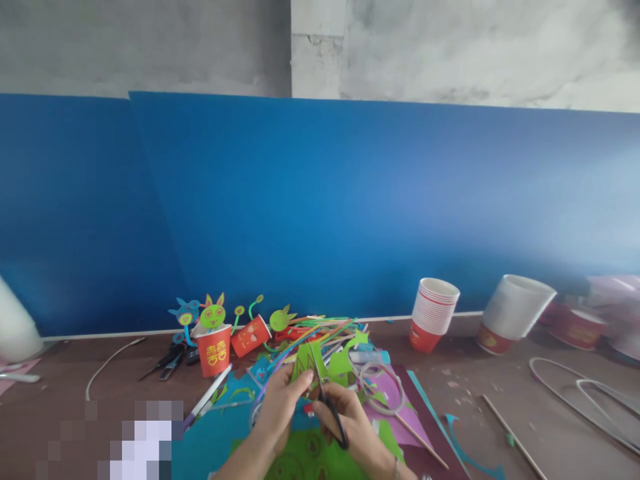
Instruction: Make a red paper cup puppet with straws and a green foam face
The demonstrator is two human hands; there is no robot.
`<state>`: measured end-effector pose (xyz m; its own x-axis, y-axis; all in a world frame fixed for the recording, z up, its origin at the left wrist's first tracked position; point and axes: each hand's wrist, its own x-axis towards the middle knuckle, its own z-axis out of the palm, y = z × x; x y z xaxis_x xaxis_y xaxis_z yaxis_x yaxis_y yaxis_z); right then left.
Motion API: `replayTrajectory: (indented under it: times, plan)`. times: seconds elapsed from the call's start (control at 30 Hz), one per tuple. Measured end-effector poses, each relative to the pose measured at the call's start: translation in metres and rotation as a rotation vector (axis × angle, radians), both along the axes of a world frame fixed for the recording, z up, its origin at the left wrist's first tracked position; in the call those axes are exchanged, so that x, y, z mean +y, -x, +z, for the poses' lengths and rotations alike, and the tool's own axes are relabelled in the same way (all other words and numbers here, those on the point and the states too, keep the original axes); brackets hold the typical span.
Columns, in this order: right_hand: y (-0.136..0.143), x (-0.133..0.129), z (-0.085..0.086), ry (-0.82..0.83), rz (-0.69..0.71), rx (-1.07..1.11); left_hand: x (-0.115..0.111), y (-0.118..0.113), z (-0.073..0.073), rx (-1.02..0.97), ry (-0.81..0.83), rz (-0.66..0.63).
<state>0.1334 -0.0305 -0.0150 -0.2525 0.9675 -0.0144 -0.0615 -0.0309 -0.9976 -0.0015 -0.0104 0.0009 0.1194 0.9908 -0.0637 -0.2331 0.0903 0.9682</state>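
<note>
My left hand (285, 400) pinches a piece of green paper (304, 360) with pointed shapes drawn on it. In my right hand (347, 423) is a pair of black-handled scissors (330, 410), its blades up against the right part of that paper. Below my hands lies a larger green sheet (305, 457) with round drawings, over a blue sheet (215, 427). Just behind the held paper are green paper scraps (341, 363) and a heap of coloured pipe cleaners (325, 327).
Decorated red paper cups (215, 353) with paper animal heads stand at the back left. Toward the right are cup stacks (434, 313) and a taller one (515, 313). A white marker (207, 397), a thin stick (513, 437) and white cable loops (590, 393) lie around. A blue panel (320, 200) rises behind.
</note>
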Motion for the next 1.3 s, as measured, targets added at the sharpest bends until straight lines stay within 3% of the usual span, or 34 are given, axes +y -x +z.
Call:
replayTrajectory:
  times: [0.73, 1.3]
  plan:
    - [-0.003, 0.002, -0.001, 0.012, -0.012, -0.016, -0.002, 0.003, 0.019, -0.065, 0.068, -0.005]
    - [-0.005, 0.002, 0.007, 0.043, -0.007, -0.103, 0.006, 0.014, 0.017, -0.032, 0.058, -0.073]
